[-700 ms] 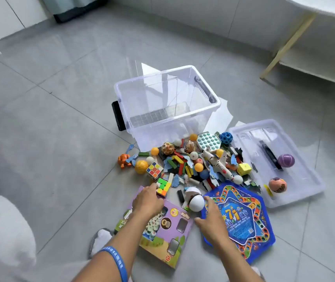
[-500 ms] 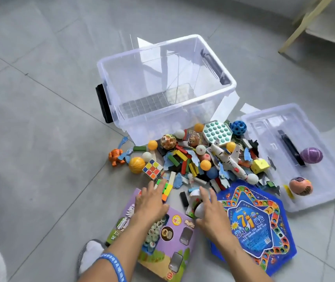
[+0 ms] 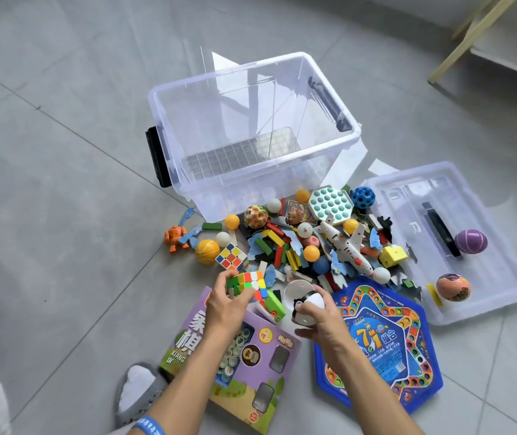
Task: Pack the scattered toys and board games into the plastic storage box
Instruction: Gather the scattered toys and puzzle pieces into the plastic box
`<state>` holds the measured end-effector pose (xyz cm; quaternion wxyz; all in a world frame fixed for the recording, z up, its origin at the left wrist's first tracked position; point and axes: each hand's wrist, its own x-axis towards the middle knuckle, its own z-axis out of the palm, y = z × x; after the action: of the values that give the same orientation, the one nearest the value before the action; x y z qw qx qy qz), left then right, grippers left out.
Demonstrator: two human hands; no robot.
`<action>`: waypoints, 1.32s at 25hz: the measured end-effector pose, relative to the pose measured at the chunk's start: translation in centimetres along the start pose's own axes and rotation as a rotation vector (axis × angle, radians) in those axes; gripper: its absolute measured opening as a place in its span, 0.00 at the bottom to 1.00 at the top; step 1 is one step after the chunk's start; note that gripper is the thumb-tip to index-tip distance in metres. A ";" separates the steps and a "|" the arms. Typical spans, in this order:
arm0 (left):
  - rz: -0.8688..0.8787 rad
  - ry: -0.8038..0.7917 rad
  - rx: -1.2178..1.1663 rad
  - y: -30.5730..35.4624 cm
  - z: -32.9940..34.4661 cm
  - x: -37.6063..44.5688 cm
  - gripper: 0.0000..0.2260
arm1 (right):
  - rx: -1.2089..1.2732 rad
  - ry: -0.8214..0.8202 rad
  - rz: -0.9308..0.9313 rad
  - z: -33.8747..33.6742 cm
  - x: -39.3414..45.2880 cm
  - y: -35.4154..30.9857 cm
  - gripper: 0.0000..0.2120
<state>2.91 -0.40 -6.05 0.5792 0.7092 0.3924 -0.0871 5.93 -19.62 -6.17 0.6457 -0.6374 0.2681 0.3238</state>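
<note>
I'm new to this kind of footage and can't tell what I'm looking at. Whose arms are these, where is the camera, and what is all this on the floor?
There is no machine here. A person wears a camera on the head, looking forward and down, so the two arms reaching in from the bottom are their own.

The left hand grips a stickerless cube. The right hand holds a black-and-white egg toy.

On the tiled floor stands a clear storage box, open with nothing in it. Its lid lies to the right, with two painted eggs on it. Between the box and the hands is a heap of toys: small balls, coloured blocks, a toy plane, another cube. Nearest the person lie a purple game box and a blue hexagonal board.

The job is to put everything in the box.
</note>
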 end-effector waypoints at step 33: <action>0.261 -0.103 0.938 0.6 -5.0 11.9 0.30 | -1.389 -0.101 -0.636 14.8 9.0 -1.5 0.30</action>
<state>9.69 9.46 -10.85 0.2220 0.9318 0.1896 -0.2158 11.93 -4.14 -11.36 0.1701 -0.9279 -0.2231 0.2453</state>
